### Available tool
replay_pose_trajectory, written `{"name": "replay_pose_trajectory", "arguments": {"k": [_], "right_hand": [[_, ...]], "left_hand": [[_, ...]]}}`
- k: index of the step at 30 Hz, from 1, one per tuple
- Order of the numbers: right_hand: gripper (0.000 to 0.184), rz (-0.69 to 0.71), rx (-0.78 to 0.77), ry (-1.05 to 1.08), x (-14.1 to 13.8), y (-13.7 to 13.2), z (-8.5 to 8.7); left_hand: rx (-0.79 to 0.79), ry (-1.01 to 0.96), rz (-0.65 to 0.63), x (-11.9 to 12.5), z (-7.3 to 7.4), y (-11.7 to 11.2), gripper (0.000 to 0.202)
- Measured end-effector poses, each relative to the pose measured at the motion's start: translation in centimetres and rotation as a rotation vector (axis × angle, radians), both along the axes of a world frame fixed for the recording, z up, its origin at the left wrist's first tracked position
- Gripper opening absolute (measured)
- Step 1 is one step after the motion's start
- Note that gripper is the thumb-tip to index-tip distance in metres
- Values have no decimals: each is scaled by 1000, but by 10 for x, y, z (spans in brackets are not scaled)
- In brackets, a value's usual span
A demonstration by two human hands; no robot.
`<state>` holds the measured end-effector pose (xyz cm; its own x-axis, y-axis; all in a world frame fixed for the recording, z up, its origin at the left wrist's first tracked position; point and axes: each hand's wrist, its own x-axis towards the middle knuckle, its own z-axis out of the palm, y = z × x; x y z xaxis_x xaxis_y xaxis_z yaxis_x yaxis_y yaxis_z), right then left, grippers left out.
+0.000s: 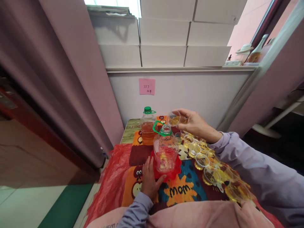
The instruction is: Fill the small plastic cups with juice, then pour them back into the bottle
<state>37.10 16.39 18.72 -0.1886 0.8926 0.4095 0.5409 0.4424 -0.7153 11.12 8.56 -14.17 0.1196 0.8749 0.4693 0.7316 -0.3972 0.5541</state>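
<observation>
My right hand (194, 124) holds a small clear cup (174, 119) of yellow liquid, tipped on its side just above the open mouth of a clear plastic jug (165, 148). The jug has a green ring handle and stands on a red plastic sheet (175, 172). My left hand (149, 179) rests at the jug's base, thumb against the red sheet, fingers closed round it. Several small cups (201, 160) with yellow liquid stand in rows under my right forearm.
A second jug (147, 126) with a green cap and amber liquid stands behind. A colourful cloth (182, 190) printed "mom" covers the small table. A red plastic bag (110, 180) lies left. White boxes (163, 34) stack on the ledge; a pink note (147, 86) is on the wall.
</observation>
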Motion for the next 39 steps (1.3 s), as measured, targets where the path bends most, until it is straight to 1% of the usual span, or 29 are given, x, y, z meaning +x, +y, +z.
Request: {"name": "replay_pose_trajectory", "arguments": {"k": [5, 8, 18, 29, 39], "right_hand": [[60, -26, 69, -40, 0, 1, -1], [62, -36, 74, -78, 0, 1, 0], [65, -60, 106, -140, -2, 1, 2], [62, -30, 209, -188, -2, 1, 4], [63, -33, 214, -206, -5, -1, 7]], "left_hand": [[6, 6, -3, -1, -2, 1, 95], [27, 6, -13, -2, -4, 1, 95], [21, 21, -15, -4, -5, 1, 92], [-13, -5, -11, -2, -2, 1, 93], [32, 4, -19, -2, -4, 1, 95]]}}
